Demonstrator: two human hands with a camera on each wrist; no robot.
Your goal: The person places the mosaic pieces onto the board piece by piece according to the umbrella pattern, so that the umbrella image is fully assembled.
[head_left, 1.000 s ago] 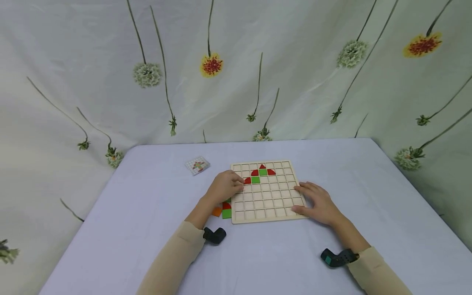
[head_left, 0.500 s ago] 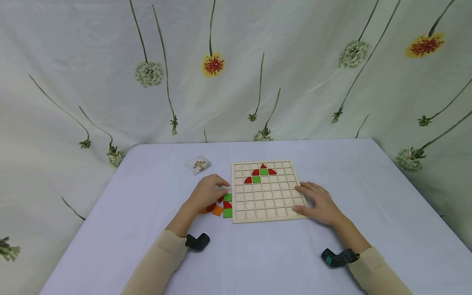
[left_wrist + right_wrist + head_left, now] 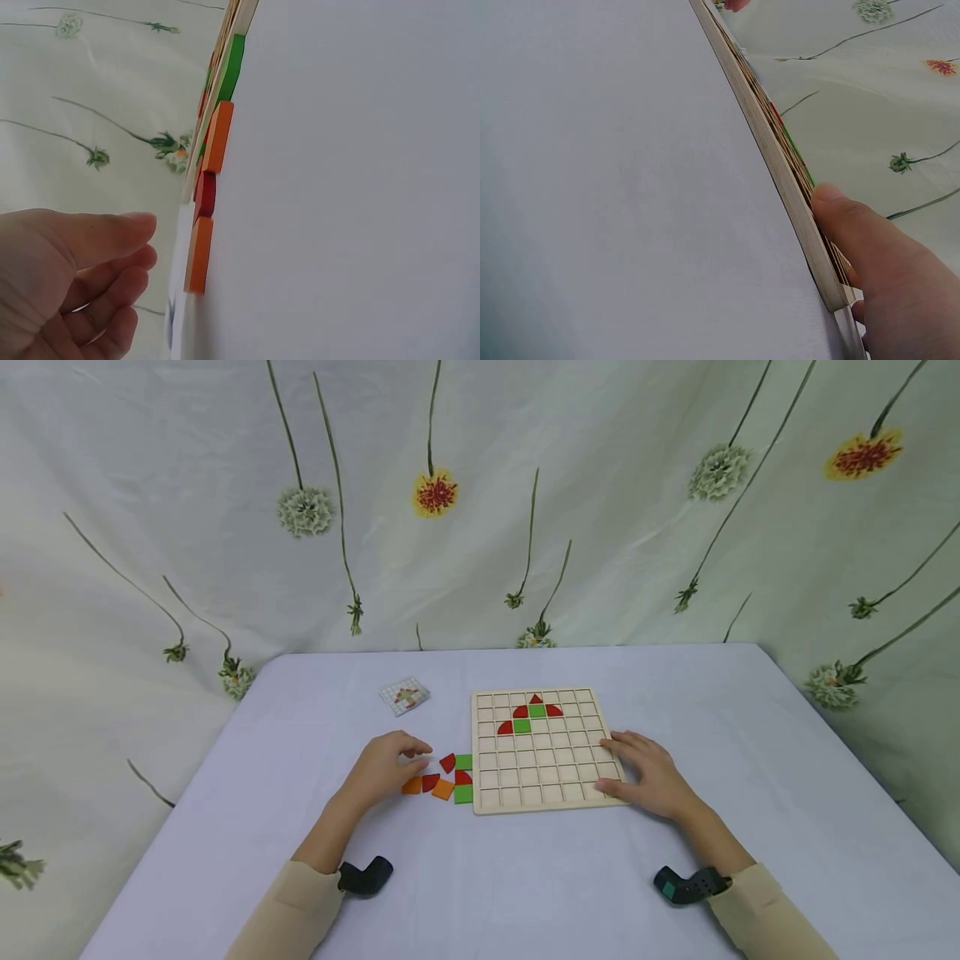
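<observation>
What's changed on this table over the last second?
The left hand has moved leftward and back, away from the grid board, to the loose pieces, more of which now show; it holds nothing. The right hand stays at the board's right edge, and the pieces set in the board look unchanged.

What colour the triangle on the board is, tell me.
The triangle is red, best seen in the head view.

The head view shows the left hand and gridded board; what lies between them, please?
Red pieces, orange pieces and green pieces, visible in the head view.
</observation>
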